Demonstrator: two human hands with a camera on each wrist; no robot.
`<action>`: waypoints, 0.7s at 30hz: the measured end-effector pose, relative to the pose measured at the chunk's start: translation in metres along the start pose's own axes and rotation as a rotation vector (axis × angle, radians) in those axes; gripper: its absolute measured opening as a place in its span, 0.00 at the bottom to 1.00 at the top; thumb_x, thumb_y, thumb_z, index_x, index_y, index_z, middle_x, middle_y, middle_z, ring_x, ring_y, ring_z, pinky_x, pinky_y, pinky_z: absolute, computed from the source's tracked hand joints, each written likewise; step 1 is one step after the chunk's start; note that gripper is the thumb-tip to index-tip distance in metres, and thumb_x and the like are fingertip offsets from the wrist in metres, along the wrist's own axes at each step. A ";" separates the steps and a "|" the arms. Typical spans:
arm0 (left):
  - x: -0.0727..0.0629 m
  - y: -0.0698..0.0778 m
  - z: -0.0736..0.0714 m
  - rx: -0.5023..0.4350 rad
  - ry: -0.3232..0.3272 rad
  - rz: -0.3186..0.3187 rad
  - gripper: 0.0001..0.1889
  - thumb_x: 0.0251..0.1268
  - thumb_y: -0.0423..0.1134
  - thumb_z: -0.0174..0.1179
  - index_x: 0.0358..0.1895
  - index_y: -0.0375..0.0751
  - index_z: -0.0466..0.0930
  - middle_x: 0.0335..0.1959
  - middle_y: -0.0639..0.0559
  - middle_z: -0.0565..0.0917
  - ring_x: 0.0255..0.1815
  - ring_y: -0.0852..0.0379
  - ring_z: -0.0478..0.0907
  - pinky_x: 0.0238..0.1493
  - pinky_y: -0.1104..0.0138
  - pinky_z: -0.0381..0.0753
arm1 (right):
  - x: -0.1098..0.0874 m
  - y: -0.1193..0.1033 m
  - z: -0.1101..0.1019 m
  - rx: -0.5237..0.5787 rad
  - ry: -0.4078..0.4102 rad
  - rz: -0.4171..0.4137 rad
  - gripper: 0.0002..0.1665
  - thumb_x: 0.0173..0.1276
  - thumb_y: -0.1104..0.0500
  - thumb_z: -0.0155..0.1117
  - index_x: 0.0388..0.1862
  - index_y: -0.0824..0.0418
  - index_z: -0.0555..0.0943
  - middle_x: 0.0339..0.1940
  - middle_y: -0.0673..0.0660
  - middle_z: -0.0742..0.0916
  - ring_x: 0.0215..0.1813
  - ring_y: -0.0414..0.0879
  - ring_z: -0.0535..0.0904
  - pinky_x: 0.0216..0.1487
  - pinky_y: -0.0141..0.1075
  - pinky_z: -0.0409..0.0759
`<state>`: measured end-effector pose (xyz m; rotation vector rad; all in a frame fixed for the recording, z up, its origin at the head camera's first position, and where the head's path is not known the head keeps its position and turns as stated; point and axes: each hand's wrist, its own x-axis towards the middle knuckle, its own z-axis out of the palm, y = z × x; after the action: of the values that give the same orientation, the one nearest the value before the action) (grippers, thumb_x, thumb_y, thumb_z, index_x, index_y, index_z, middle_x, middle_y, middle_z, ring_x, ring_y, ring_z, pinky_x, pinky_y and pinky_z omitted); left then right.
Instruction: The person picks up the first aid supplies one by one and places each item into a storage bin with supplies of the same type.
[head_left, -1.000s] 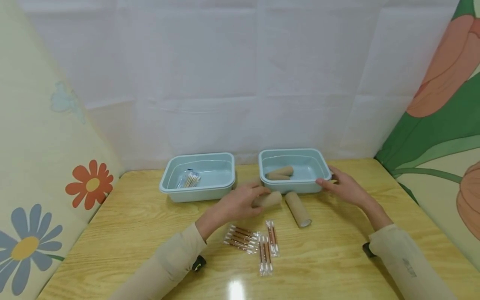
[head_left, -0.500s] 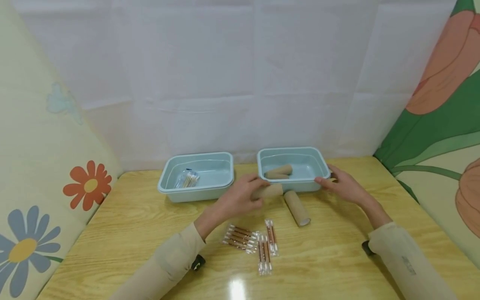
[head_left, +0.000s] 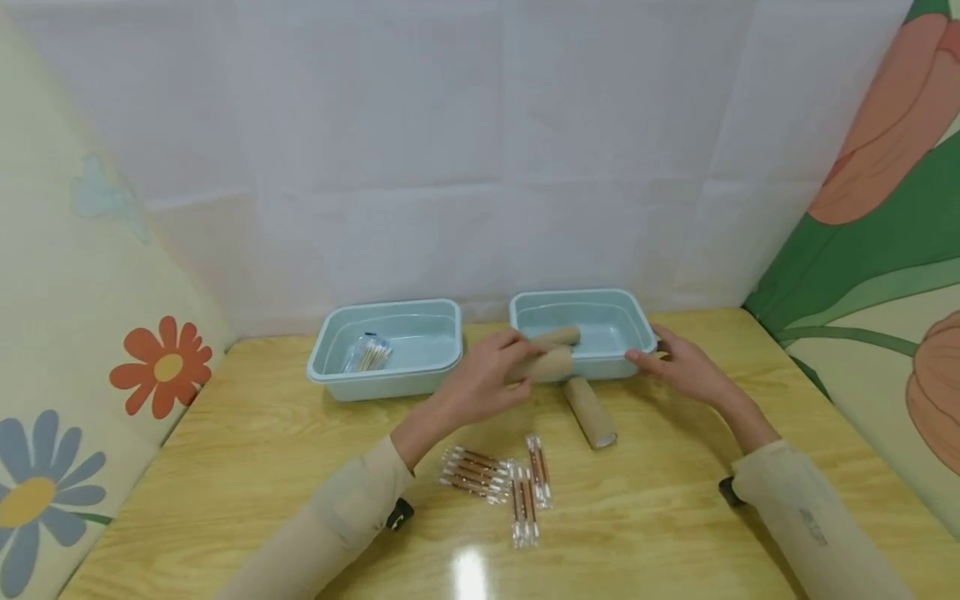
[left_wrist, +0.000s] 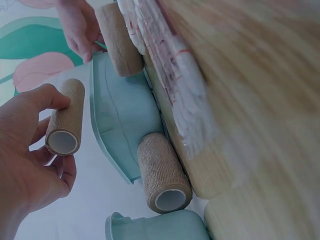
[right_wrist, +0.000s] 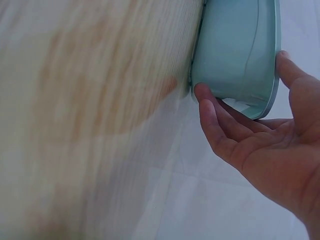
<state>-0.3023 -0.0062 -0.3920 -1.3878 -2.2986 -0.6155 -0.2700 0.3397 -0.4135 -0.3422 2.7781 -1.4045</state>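
In the head view my left hand (head_left: 483,379) holds a tan bandage roll (head_left: 551,365) at the front rim of the right pale-blue plastic bin (head_left: 600,367). The left wrist view shows thumb and fingers pinching this roll (left_wrist: 67,117), its white core facing the camera. My right hand (head_left: 686,371) grips the bin's right end, thumb at the rim and fingers against the outside, as the right wrist view shows. Inside that bin lies a tan roll (head_left: 562,335), partly hidden. Another bandage roll (head_left: 590,412) lies on the table before the bin.
The left pale-blue bin (head_left: 390,386) contains a clear bag of cotton swabs (head_left: 371,355). Near the table's middle lie clear-wrapped strips of brown swabs (head_left: 476,475). Another bandage roll (left_wrist: 162,167) lies between the bins. A white cloth (head_left: 375,167) hangs behind.
My left hand has raised the bandage roll and brought it up to the right bin's front rim. The right hand keeps its grip on the bin. The head view has shifted slightly.
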 end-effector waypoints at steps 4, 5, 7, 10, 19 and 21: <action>0.003 0.001 -0.003 0.017 -0.015 -0.009 0.23 0.60 0.35 0.69 0.61 0.41 0.82 0.49 0.49 0.81 0.48 0.53 0.77 0.48 0.59 0.78 | 0.001 0.000 0.000 0.003 0.004 -0.011 0.45 0.78 0.49 0.61 0.81 0.69 0.54 0.64 0.70 0.78 0.59 0.62 0.78 0.50 0.52 0.83; 0.003 0.001 -0.004 0.015 -0.022 -0.015 0.23 0.60 0.35 0.69 0.61 0.40 0.82 0.49 0.48 0.81 0.48 0.52 0.77 0.49 0.59 0.78 | 0.001 0.000 0.000 0.005 0.005 -0.011 0.44 0.78 0.49 0.61 0.81 0.69 0.54 0.64 0.70 0.78 0.58 0.62 0.79 0.50 0.52 0.83; 0.003 0.001 -0.004 0.011 -0.032 -0.030 0.24 0.61 0.35 0.69 0.62 0.40 0.82 0.50 0.48 0.81 0.48 0.52 0.78 0.49 0.59 0.79 | 0.001 0.001 0.000 0.015 0.005 -0.010 0.44 0.78 0.49 0.62 0.81 0.69 0.55 0.63 0.70 0.78 0.57 0.61 0.79 0.50 0.52 0.83; 0.003 0.000 -0.005 0.000 -0.033 -0.049 0.24 0.61 0.35 0.69 0.62 0.40 0.81 0.50 0.48 0.81 0.48 0.52 0.78 0.48 0.59 0.79 | 0.001 0.003 -0.001 0.033 0.005 -0.017 0.43 0.78 0.50 0.62 0.80 0.69 0.56 0.63 0.70 0.78 0.57 0.62 0.79 0.51 0.53 0.83; -0.002 -0.011 -0.008 0.010 -0.054 -0.083 0.23 0.62 0.36 0.67 0.63 0.41 0.81 0.52 0.48 0.81 0.49 0.51 0.79 0.49 0.58 0.81 | 0.002 0.004 0.004 0.044 0.012 -0.009 0.41 0.79 0.54 0.61 0.80 0.72 0.55 0.63 0.74 0.77 0.56 0.65 0.79 0.51 0.58 0.82; 0.001 -0.012 -0.008 0.004 -0.052 -0.088 0.23 0.62 0.36 0.67 0.62 0.41 0.81 0.52 0.47 0.81 0.49 0.51 0.78 0.49 0.58 0.81 | 0.003 0.007 0.002 0.043 0.017 -0.013 0.43 0.79 0.52 0.61 0.80 0.70 0.56 0.62 0.72 0.78 0.56 0.63 0.80 0.51 0.56 0.82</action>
<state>-0.3128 -0.0151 -0.3874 -1.3213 -2.4120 -0.6076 -0.2738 0.3416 -0.4195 -0.3489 2.7595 -1.4744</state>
